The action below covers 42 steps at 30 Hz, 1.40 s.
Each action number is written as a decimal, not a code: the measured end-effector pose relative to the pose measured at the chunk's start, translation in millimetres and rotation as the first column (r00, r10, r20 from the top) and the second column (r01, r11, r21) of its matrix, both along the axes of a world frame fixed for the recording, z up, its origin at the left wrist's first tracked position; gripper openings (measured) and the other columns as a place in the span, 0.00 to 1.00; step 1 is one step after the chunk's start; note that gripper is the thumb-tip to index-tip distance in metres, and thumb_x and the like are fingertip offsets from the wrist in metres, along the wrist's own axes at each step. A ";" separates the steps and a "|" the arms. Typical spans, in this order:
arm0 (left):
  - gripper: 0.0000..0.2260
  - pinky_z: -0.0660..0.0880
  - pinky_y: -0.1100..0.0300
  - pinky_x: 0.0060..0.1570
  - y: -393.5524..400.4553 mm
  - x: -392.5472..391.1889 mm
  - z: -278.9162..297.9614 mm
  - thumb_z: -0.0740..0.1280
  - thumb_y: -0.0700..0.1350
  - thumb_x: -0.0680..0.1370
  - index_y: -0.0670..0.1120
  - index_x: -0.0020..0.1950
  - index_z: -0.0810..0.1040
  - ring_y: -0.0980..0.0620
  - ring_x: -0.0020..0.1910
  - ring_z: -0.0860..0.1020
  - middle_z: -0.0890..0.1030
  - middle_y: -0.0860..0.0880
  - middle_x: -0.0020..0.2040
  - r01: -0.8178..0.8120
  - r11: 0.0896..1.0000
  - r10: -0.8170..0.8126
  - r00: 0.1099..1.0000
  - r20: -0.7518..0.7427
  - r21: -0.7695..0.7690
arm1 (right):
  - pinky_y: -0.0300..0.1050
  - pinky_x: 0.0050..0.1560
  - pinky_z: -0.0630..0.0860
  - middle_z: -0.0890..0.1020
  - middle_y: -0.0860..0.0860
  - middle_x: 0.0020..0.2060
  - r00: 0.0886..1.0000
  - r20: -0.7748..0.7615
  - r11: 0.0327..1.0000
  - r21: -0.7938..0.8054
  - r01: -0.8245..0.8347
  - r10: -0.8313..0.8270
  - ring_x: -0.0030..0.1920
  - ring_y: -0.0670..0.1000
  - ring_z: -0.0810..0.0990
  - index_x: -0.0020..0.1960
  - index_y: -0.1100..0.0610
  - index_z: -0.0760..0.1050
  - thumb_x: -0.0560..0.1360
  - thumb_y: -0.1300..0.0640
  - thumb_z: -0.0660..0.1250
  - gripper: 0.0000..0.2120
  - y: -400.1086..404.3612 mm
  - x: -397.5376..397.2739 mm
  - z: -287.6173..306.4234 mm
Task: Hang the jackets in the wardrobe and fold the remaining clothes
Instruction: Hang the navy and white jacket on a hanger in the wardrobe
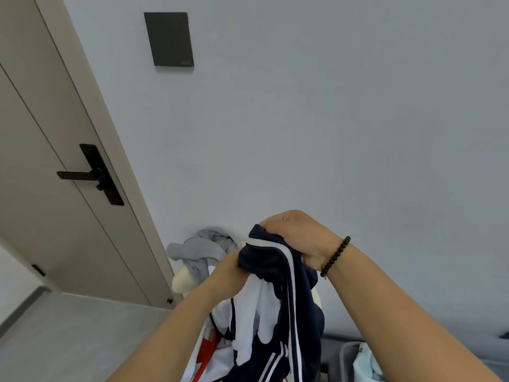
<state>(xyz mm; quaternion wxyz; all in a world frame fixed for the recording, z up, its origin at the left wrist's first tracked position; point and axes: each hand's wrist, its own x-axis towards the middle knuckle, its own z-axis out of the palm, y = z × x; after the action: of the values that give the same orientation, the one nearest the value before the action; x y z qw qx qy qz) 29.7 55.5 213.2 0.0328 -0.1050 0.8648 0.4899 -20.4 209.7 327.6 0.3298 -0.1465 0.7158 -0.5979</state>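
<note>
A navy jacket (pixel 289 299) with white stripes and white lining hangs at about six o'clock, bunched at its top between both hands. The right hand (pixel 297 238) has its grip clamped on the upper fold; the left hand (pixel 231 267) is buried in cloth, so its grip cannot be told. The jacket looks soft, light and floppy, probably best taken at the collar or shoulders. Grey clothing (pixel 203 246) lies beyond at eleven o'clock.
</note>
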 end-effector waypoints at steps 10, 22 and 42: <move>0.15 0.81 0.50 0.50 -3.5 126.2 68.3 0.61 0.36 0.78 0.54 0.48 0.82 0.48 0.49 0.83 0.85 0.45 0.49 -0.170 0.857 0.251 0.962 -0.107 0.487 | 0.39 0.44 0.78 0.80 0.49 0.41 0.913 -0.376 0.946 0.208 0.250 -0.159 0.39 0.47 0.80 0.57 0.52 0.75 0.73 0.60 0.67 0.13 29.1 100.0 -10.5; 0.09 0.79 0.52 0.49 -34.0 287.0 128.5 0.68 0.42 0.74 0.46 0.53 0.84 0.44 0.51 0.83 0.84 0.40 0.53 -0.044 0.565 0.355 0.914 -0.195 0.824 | 0.37 0.44 0.76 0.84 0.47 0.46 0.815 -0.567 0.956 0.287 0.057 0.122 0.46 0.46 0.81 0.54 0.54 0.78 0.77 0.53 0.65 0.08 -10.1 253.0 -33.1; 0.18 0.76 0.60 0.53 34.0 398.6 56.2 0.69 0.40 0.76 0.58 0.61 0.74 0.59 0.55 0.80 0.81 0.54 0.57 -0.544 0.504 0.836 0.503 -0.221 0.670 | 0.49 0.44 0.74 0.80 0.61 0.44 0.991 0.132 1.000 -0.012 -0.023 0.024 0.44 0.58 0.78 0.49 0.64 0.77 0.76 0.62 0.65 0.07 -77.2 299.6 12.1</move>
<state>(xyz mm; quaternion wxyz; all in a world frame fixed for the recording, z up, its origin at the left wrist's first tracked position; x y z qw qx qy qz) 428.3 89.5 269.4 -0.3839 -0.3073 0.5456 0.6786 279.2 132.5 339.6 0.3825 -0.1168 0.6876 -0.6061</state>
